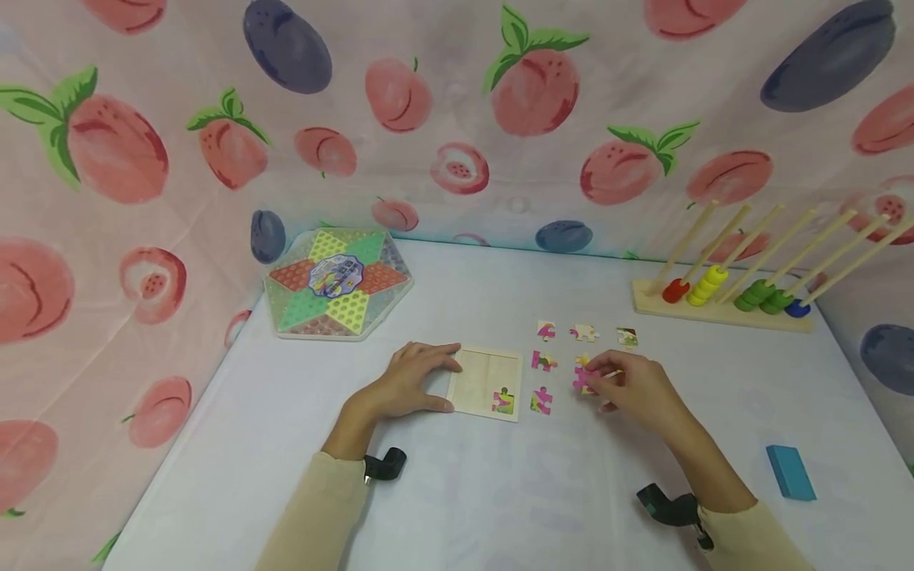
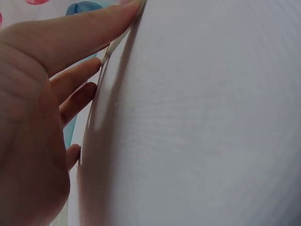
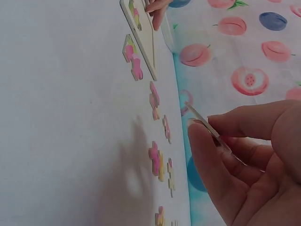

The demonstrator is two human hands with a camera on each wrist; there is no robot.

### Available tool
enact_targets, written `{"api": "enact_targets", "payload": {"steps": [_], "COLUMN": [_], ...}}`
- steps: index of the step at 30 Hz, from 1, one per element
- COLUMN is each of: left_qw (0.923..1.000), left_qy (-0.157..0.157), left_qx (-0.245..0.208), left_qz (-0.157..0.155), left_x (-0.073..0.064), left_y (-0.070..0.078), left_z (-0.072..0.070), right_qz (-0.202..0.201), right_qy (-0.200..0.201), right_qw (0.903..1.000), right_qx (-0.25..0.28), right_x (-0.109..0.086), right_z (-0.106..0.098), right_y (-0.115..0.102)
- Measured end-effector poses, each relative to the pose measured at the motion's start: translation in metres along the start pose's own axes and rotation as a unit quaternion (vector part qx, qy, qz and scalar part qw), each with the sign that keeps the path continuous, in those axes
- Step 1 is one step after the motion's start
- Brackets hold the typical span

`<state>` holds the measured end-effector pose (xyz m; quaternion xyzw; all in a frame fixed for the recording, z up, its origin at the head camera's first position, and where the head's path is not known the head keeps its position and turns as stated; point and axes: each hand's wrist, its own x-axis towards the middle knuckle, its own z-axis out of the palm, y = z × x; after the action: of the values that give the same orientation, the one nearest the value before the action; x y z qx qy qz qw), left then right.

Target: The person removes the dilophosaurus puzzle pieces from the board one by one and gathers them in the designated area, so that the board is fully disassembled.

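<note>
My left hand [image 1: 410,381] spans the left side of a shallow wooden puzzle tray [image 1: 471,381], thumb by the near corner and fingers at the far one. In the tray's near right corner lies a pink, green and yellow jigsaw piece [image 1: 503,401]. Right of the tray, my right hand [image 1: 631,388] pinches a thin jigsaw piece [image 3: 207,125] between thumb and fingers, seen edge-on in the right wrist view. Its face is largely hidden. Several loose pieces lie there, among them a pink and green piece [image 1: 541,400] and a pink one [image 1: 544,361].
A hexagonal Chinese checkers box [image 1: 293,277] lies at the back left. At the back right stands a wooden bead rack [image 1: 721,312] with tall pegs and coloured beads. A blue block [image 1: 790,473] lies at the right. Fruit-printed cloth [image 1: 457,103] hangs behind the white table.
</note>
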<state>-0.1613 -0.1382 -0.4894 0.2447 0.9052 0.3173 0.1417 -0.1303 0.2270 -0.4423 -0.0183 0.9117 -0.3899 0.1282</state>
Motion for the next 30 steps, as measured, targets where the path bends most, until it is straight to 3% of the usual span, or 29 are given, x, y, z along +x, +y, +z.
{"api": "enact_targets", "payload": {"steps": [11,16,23,30], "left_qw": [0.9999,1.0000,0.9999,1.0000], "left_qy": [-0.005,-0.004,-0.005,-0.003], "left_qx": [0.008,0.003,0.009,0.009], "left_qz": [-0.007,-0.002,0.001,-0.002], "left_x": [0.001,0.001,0.002,0.000], "left_y": [-0.001,-0.001,-0.003,-0.003], "left_z": [0.000,-0.002,0.000,0.001], "right_qz": [0.027,0.019,0.035,0.024], "right_qy": [-0.003,-0.016,-0.009,-0.004], "right_qw": [0.9994,0.9992,0.9980,0.9980], "right_qx": [-0.021,-0.031,-0.052,-0.059], "right_x": [-0.008,-0.009,-0.010,-0.010], "right_z": [0.005,0.009,0.016,0.021], "right_y": [0.015,0.018,0.025,0.030]}}
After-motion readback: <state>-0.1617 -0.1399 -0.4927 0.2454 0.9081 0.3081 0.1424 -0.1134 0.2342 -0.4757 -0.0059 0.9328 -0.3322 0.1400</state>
